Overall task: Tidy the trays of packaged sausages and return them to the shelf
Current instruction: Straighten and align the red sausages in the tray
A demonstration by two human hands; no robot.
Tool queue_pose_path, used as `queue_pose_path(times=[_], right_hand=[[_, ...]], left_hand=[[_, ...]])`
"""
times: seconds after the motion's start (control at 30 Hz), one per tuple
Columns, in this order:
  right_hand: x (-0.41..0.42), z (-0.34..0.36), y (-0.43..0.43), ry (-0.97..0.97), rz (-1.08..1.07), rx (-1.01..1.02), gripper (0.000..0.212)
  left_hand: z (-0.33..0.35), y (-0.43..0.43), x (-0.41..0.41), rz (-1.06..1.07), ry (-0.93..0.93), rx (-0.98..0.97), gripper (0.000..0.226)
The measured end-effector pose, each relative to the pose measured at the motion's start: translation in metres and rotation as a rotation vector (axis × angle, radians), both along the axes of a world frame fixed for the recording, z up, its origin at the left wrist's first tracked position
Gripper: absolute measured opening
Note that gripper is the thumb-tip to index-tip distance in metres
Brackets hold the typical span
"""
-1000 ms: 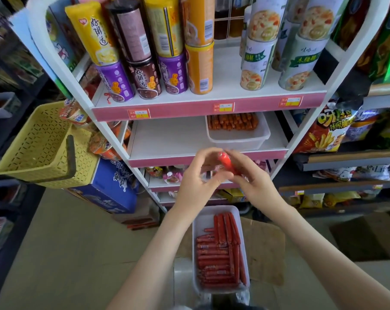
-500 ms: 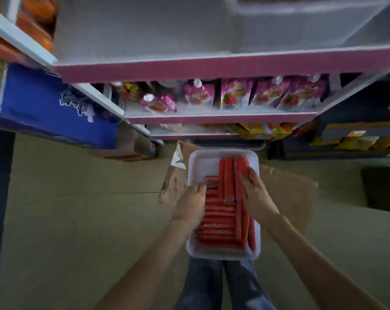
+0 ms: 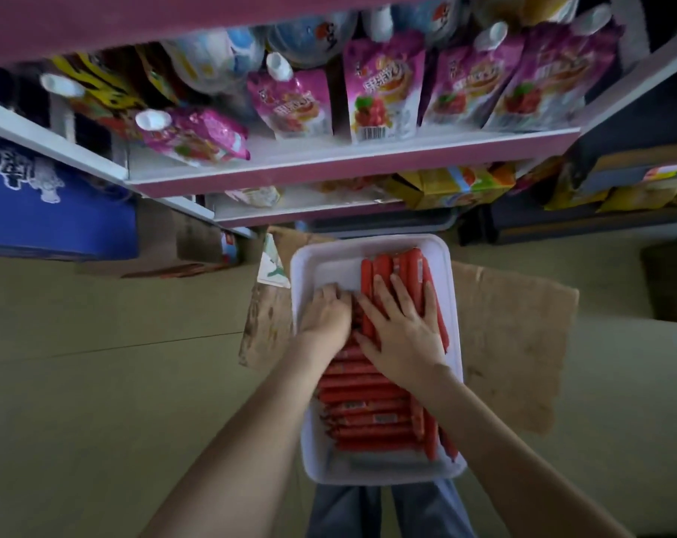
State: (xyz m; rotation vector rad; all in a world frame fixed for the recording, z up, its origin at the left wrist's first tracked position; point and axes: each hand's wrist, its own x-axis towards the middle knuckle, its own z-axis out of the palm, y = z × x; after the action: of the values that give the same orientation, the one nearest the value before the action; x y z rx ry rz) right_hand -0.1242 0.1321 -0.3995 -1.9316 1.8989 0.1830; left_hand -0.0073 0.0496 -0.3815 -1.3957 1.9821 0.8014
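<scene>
Right grip flat atop sausages inside white tray

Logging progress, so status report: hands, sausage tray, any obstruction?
Right hand flat on sausages. Left hand fingers tucked among them, grip unclear. White tray not yet shelved. No obstruction seen.
</scene>
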Motion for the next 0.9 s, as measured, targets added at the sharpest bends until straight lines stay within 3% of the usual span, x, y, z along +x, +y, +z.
queue_pose_path(times=[0.13, 0.3, 0.47, 0.6, 0.7, 0.77, 0.83, 0.9], right_hand=[[-0.003, 0.009, -0.001, -0.042, -0.059, -0.025, 0.061], [-0.01, 0.013, -0.004, -0.037, -0.013, 0.007, 0.063], [-0.007, 0.02, -0.011, -0.06, 0.047, 0.129, 0.064], [-0.011, 0.035, -0.019, -0.07, 0.046, 0.199, 0.068], [-0.018, 0.075, -0.028, -0.278, -0.013, 0.178, 0.074], [-0.022, 0.124, -0.036, -0.607, -0.193, 0.24, 0.074], [-0.029, 0.184, -0.042, -0.893, -0.411, 0.176, 0.061], [-0.039, 0.25, -0.044, -0.975, -0.515, -0.041, 0.036]], left_hand=[[0.029, 0.003, -0.005, 0.048, -0.056, -0.024, 0.038], [0.078, 0.023, 0.027, 0.188, -0.094, -0.261, 0.024], [0.116, 0.027, 0.073, 0.514, 0.357, -0.441, 0.017], [0.136, 0.024, 0.078, 0.858, 0.624, -0.363, 0.01], [0.163, 0.015, 0.071, 1.085, 0.818, -0.258, 0.012], [0.192, 0.008, 0.064, 1.197, 0.947, -0.185, 0.014], [0.228, 0.0, 0.055, 1.301, 1.074, -0.093, 0.015], [0.266, -0.007, 0.045, 1.32, 1.113, -0.038, 0.014]])
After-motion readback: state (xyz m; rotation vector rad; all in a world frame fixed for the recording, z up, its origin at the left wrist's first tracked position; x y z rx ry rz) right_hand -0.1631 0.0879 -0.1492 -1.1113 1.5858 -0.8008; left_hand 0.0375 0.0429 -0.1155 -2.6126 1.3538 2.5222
